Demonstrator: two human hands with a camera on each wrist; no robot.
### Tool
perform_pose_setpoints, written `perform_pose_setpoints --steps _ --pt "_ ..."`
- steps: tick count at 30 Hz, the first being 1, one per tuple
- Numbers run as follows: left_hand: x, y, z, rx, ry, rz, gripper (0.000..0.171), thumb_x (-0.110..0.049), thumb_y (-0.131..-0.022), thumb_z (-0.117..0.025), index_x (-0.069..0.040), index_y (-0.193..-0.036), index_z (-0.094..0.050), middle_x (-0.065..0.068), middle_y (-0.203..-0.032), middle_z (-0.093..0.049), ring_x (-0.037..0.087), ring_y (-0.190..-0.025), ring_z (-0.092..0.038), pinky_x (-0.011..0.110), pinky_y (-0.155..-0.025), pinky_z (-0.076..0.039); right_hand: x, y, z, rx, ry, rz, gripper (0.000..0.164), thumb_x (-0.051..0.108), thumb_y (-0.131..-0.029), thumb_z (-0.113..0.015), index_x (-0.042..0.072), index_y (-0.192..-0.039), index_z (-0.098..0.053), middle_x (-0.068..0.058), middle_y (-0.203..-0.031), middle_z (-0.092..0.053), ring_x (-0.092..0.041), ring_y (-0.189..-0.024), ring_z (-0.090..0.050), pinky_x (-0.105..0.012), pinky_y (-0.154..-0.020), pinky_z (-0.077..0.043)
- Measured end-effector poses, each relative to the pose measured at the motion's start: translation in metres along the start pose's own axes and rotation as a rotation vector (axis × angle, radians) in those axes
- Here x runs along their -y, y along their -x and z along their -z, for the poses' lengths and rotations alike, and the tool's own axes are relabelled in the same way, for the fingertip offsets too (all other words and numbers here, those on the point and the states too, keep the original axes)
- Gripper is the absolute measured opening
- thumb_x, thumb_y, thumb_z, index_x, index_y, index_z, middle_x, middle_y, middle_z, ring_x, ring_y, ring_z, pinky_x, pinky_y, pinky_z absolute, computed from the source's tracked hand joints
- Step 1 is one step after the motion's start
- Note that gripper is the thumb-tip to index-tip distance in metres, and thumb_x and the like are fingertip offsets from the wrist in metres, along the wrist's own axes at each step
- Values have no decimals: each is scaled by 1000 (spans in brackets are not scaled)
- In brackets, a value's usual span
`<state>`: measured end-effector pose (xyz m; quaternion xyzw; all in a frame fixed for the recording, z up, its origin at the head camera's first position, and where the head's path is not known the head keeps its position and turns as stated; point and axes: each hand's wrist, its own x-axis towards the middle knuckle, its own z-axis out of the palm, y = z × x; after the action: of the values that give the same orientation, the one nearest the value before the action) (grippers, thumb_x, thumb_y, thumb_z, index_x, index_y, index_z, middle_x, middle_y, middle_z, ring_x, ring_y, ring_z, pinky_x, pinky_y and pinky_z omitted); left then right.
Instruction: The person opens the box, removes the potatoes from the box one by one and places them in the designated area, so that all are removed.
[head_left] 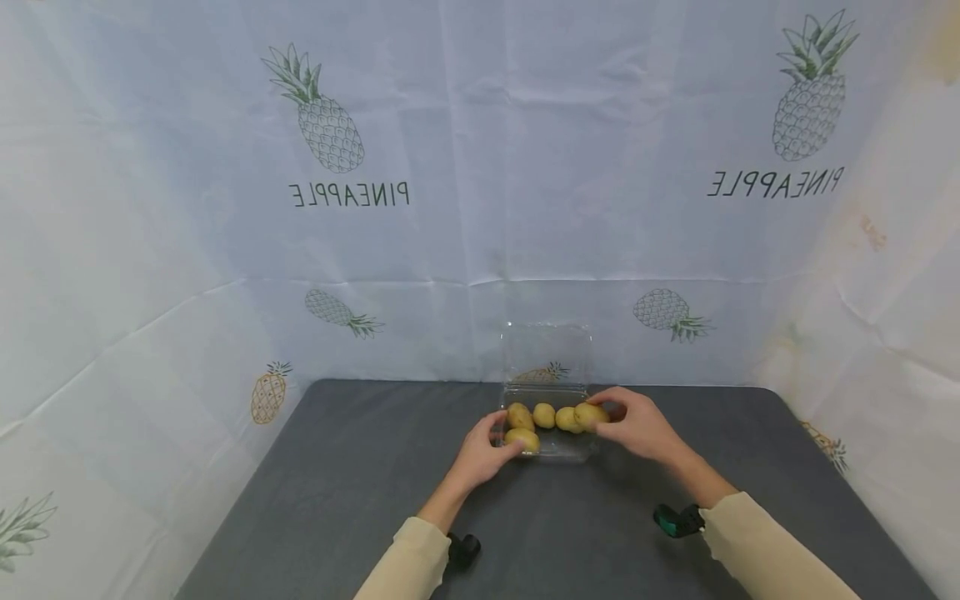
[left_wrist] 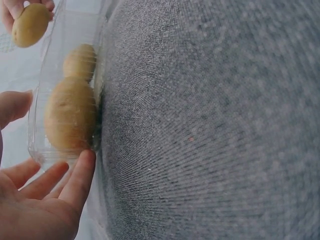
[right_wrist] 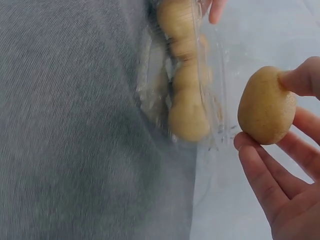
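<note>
A clear plastic clamshell box (head_left: 562,452) stands near the table's back edge with its lid raised. Several yellow potatoes lie in it, among them one at the front left (head_left: 522,440) and one in the back middle (head_left: 543,415). My left hand (head_left: 480,454) touches the box's left end with its fingertips, the thumb beside the rim; the fingers are fairly straight. Above the box's right side, a potato (right_wrist: 267,106) is pinched between the thumb and fingers of my right hand (head_left: 637,423). In the left wrist view that potato (left_wrist: 31,25) hangs clear of the box wall.
A dark grey cloth-covered table (head_left: 360,483) lies underneath. White curtains (head_left: 465,167) printed with pineapples stand behind it and along both sides. The raised transparent lid (head_left: 546,346) is close to the back curtain. Each wrist wears a small dark device (head_left: 678,521).
</note>
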<state>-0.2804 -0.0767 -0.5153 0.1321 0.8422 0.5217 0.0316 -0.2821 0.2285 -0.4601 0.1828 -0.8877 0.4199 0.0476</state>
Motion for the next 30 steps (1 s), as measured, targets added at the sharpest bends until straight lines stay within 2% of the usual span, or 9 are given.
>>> perform_pose_setpoints --steps 13,22,30 --pt "0 0 0 -1 -1 10 68 -35 -95 -73 -5 -150 -47 19 -145 -50 38 -123 -58 51 -91 -54 -26 3 20 -36 25 -100 37 20 -93 -75 4 -126 -68 -19 -122 -63 -24 -90 -68 -35 -67 -55" --pt "0 -1 0 -4 9 6 68 -35 -95 -73 -4 -150 -47 20 -145 -50 38 -123 -58 52 -91 -54 -48 6 22 -82 110 -150 39 20 -93 -75 1 -126 -67 -23 -122 -62 -26 -88 -67 -36 -64 -53" --pt "2 -1 -1 -9 10 7 68 -33 -94 -74 -4 -149 -48 20 -144 -51 39 -123 -58 52 -92 -54 -66 9 22 -81 143 -199 41 18 -94 -72 0 -130 -64 -25 -126 -59 -30 -92 -66 -38 -66 -54"
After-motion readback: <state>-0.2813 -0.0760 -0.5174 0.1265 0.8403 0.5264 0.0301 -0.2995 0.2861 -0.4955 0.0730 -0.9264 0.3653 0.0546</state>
